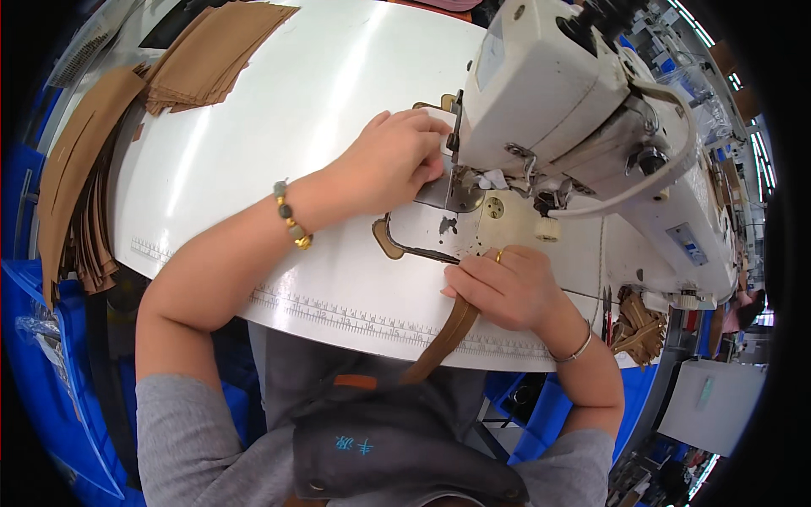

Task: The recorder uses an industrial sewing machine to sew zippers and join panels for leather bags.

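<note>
A white sewing machine (541, 93) stands on the table, its needle area partly hidden. My left hand (397, 160) is right at the needle area from the left. Its fingers are bent and drawn together, and whatever lies between them is hidden. Nearer to me, my right hand (503, 287) is closed on a brown fabric strip (448, 338). This strip hangs from the fingers over the table's front edge toward my lap, with a line running along its length. Beyond the right fingertips, a thin dark edge crosses the machine bed.
Brown cut pieces lie in a stack (215, 55) at the far left. More long brown pieces (84, 177) drape over the table's left edge. Small brown scraps (639, 328) and a dark pointed tool (606, 313) lie at the right. A ruler scale (338, 317) runs along the front edge.
</note>
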The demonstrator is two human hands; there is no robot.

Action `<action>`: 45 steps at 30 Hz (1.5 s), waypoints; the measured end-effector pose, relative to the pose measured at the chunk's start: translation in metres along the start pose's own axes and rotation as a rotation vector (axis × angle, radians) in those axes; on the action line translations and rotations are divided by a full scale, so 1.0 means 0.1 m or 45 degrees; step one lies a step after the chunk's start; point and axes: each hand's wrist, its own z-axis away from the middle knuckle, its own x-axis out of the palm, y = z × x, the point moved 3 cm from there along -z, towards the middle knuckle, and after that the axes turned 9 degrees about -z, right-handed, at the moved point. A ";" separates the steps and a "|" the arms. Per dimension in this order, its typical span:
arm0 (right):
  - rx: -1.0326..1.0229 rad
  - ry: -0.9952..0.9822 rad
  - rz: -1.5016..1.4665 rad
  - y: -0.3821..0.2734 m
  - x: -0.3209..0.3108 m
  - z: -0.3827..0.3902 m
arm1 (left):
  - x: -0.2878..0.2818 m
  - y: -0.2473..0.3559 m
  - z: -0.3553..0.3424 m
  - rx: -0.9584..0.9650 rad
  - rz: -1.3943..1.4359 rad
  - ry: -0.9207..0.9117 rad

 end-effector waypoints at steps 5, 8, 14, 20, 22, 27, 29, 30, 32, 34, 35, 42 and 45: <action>0.015 0.033 -0.018 -0.02 -0.01 0.04 | -0.34 0.11 0.35 0.040 -0.448 -0.129; 0.007 0.051 -0.034 -0.03 0.01 0.04 | -0.39 0.11 0.37 -0.229 -0.564 -0.089; 0.014 0.067 -0.052 -0.02 0.04 0.04 | -0.06 0.44 0.41 0.005 -0.673 0.048; 0.016 0.006 0.003 -0.06 0.06 0.03 | 0.12 0.39 0.27 0.055 -0.912 0.058; -0.012 0.132 0.009 -0.07 0.07 -0.01 | 0.13 0.26 0.11 0.041 -0.924 0.032; 0.032 0.053 0.002 -0.06 0.11 -0.09 | 0.11 0.00 0.04 0.104 -0.783 0.053; 0.093 0.054 0.031 -0.05 0.10 -0.08 | -0.01 -0.17 0.11 0.012 -0.746 0.224; 0.089 0.025 0.032 -0.04 0.11 -0.08 | -0.08 -0.27 0.12 -0.072 -0.659 0.333; 0.120 0.036 -0.047 -0.02 0.14 -0.07 | -0.37 -0.61 0.19 -0.202 -0.701 0.398; 0.112 0.031 -0.046 0.00 0.16 -0.06 | -0.71 -0.98 0.36 -0.444 -0.849 0.350; 0.116 0.037 -0.050 0.00 0.17 -0.05 | -0.89 -1.17 0.45 -0.608 -0.895 0.367; 0.109 0.053 -0.069 0.02 0.17 -0.05 | -1.41 -2.02 0.85 -1.097 -1.071 0.093; 0.111 0.057 -0.085 0.02 0.16 -0.05 | -1.46 -2.12 0.83 -1.037 -1.124 0.135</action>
